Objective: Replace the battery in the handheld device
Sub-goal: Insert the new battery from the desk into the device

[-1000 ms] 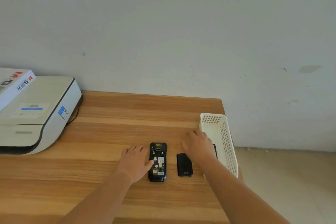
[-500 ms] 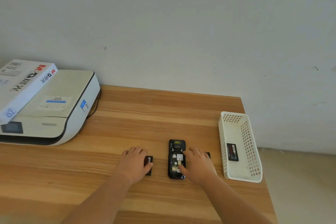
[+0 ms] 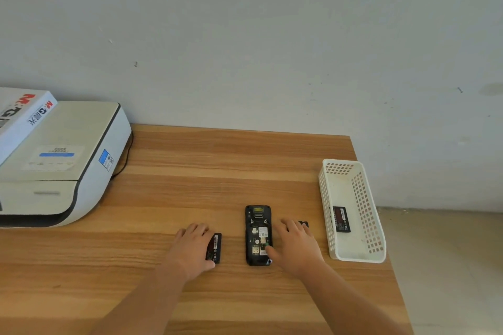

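The black handheld device [image 3: 258, 234] lies face down in the middle of the wooden table [image 3: 217, 166], with its battery bay open and circuit labels showing. Left of it lies a black battery [image 3: 214, 248], mostly covered by my left hand [image 3: 190, 249], whose fingers and thumb grip it. My right hand [image 3: 296, 245] rests flat to the right of the device, its thumb touching the device's lower edge. Beyond my right fingers, a corner of the black back cover [image 3: 304, 224] sticks out. A second battery [image 3: 341, 219] lies in the white basket [image 3: 326, 198].
A white printer [image 3: 54, 166] with a paper box [image 3: 19, 117] on top fills the table's left side, its cable trailing behind. The basket stands near the table's right edge, where the table drops to the floor. A grey wall runs along the back.
My left hand has left the device and now has a battery to the device's left. My right hand came back from the basket to the device and cover. The view shifted.
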